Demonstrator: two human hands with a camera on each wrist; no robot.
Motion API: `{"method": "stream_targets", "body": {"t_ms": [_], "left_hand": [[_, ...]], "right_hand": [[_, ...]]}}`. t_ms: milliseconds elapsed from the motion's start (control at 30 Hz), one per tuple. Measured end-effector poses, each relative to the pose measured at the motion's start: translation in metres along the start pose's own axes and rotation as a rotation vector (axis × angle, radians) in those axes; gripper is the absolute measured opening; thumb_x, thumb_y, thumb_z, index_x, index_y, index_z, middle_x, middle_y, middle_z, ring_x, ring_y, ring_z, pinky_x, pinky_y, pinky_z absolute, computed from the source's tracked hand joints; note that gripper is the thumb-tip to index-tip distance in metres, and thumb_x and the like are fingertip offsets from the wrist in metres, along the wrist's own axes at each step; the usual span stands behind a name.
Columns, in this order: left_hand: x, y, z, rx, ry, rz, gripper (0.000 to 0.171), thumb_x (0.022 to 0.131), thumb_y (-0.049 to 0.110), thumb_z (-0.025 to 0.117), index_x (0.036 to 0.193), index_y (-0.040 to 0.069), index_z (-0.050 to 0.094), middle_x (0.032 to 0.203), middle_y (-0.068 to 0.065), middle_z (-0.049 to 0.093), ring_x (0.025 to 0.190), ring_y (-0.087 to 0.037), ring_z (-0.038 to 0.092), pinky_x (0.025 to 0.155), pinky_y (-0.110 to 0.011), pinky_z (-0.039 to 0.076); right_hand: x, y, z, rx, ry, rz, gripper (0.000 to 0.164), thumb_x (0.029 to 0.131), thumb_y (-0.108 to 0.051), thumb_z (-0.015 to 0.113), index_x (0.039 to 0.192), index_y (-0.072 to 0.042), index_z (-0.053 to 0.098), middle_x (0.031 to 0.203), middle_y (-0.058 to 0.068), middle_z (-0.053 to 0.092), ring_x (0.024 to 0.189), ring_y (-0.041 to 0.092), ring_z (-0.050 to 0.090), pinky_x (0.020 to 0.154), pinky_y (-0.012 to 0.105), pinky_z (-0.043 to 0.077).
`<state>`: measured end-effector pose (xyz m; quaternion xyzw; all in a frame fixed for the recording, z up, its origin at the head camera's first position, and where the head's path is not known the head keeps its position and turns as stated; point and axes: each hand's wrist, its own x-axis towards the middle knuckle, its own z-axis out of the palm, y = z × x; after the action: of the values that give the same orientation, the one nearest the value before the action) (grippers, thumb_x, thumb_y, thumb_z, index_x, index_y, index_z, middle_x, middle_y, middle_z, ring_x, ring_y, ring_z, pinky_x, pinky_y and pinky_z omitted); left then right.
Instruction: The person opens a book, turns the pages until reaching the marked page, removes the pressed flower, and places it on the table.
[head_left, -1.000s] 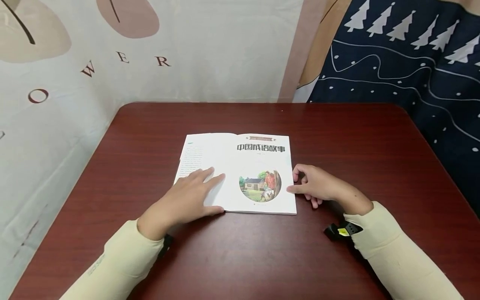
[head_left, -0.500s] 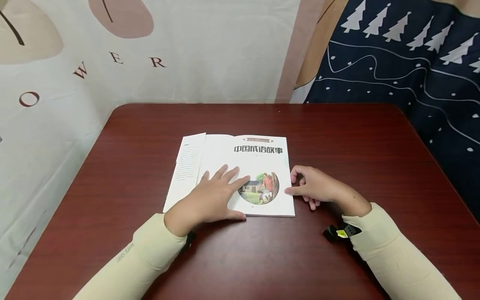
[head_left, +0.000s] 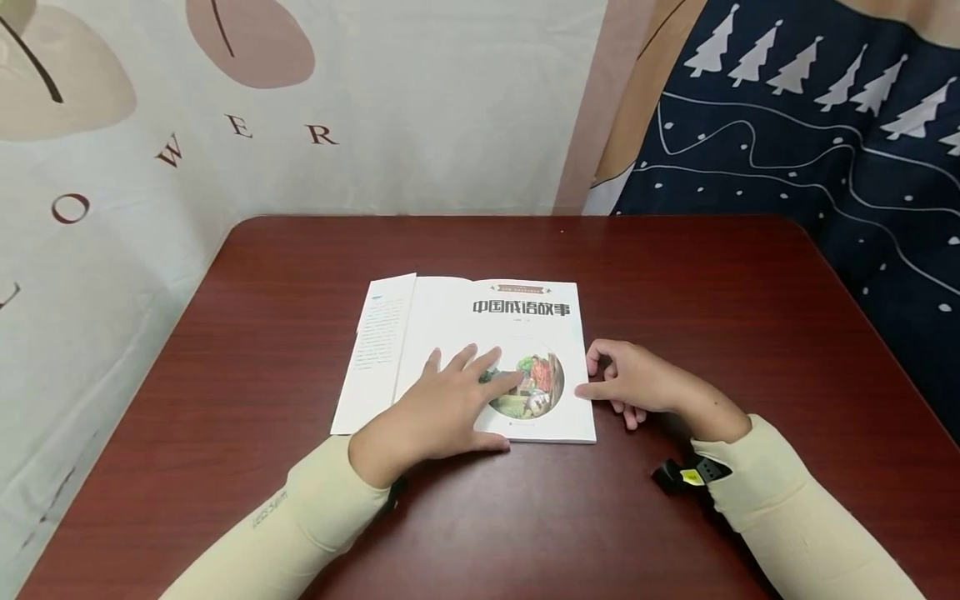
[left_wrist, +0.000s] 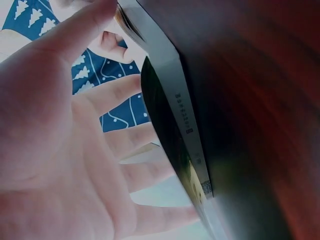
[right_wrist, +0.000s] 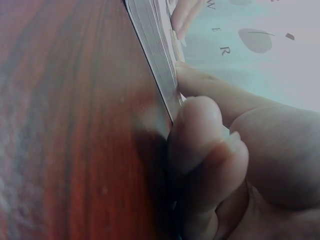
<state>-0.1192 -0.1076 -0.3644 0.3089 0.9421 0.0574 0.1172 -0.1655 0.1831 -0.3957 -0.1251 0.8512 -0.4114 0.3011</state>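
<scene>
An open book (head_left: 437, 302) lies on the table, its title page (head_left: 532, 333) on the right bearing dark Chinese characters and a round coloured picture. To the left stands out a folded flap (head_left: 375, 342) with small print. My left hand (head_left: 431, 417) rests across the book with its fingers spread, the index fingertip over the picture and the thumb by the lower edge. At the right edge, my right hand (head_left: 637, 383) holds the book, thumb on top and the other fingers curled by the side. The right wrist view shows the page block (right_wrist: 155, 45) beside the thumb.
The dark red wooden table (head_left: 675, 267) has rounded far corners. Behind it hangs a pale cloth (head_left: 450, 108) with printed letters, and a navy cloth (head_left: 750, 192) with white trees at the right. A black wrist device (head_left: 686, 475) sits under the right cuff.
My left hand has slid to the right, from the left page onto the picture. The flap at the left now shows with its edge raised. The right hand has stayed at the book's edge.
</scene>
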Motion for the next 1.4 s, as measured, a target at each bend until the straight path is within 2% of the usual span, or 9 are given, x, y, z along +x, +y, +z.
{"method": "stream_targets", "body": {"t_ms": [467,733,867,1067,1400], "left_hand": [[-0.0002,-0.0010,0.0035,0.036,0.000,-0.002,0.076,0.084,0.065,0.068,0.149,0.034,0.046,0.159,-0.007,0.040,0.147,-0.038,0.035,0.109,-0.071,0.032],[-0.0003,-0.0010,0.0023,0.027,-0.002,0.008,0.074,0.086,0.064,0.066,0.149,0.034,0.046,0.159,-0.008,0.040,0.147,-0.039,0.035,0.109,-0.072,0.031],[-0.0007,-0.0018,0.0019,0.021,-0.007,0.009,0.073,0.086,0.064,0.065,0.150,0.034,0.046,0.160,-0.007,0.039,0.148,-0.039,0.034,0.110,-0.072,0.030],[-0.0010,-0.0045,0.0005,0.004,-0.021,0.013,0.071,0.088,0.064,0.063,0.150,0.035,0.045,0.161,-0.007,0.037,0.149,-0.039,0.032,0.111,-0.072,0.029],[-0.0009,-0.0066,-0.0045,-0.030,-0.029,0.024,0.067,0.091,0.058,0.064,0.149,0.030,0.048,0.160,-0.007,0.039,0.148,-0.039,0.034,0.112,-0.071,0.027]], "right_hand": [[0.0008,0.0032,0.0022,0.002,-0.003,-0.006,0.032,0.091,-0.027,0.073,0.101,-0.007,0.050,0.053,0.004,0.052,0.035,0.017,0.056,0.036,0.039,0.049],[0.0004,0.0027,0.0016,0.003,0.001,0.006,0.028,0.097,-0.032,0.065,0.100,-0.007,0.051,0.053,0.005,0.052,0.035,0.018,0.057,0.037,0.041,0.050],[-0.0001,0.0009,0.0000,0.037,-0.003,0.026,0.028,0.102,-0.035,0.055,0.102,-0.007,0.052,0.053,0.007,0.053,0.036,0.020,0.058,0.038,0.041,0.051],[-0.0004,0.0012,-0.0026,0.079,-0.021,0.024,0.024,0.108,-0.024,0.040,0.106,-0.003,0.052,0.055,0.009,0.054,0.037,0.021,0.059,0.037,0.039,0.050],[-0.0002,0.0014,-0.0024,0.082,-0.013,0.030,0.017,0.103,-0.011,0.035,0.106,-0.003,0.050,0.055,0.010,0.055,0.037,0.022,0.060,0.036,0.037,0.048]]}}
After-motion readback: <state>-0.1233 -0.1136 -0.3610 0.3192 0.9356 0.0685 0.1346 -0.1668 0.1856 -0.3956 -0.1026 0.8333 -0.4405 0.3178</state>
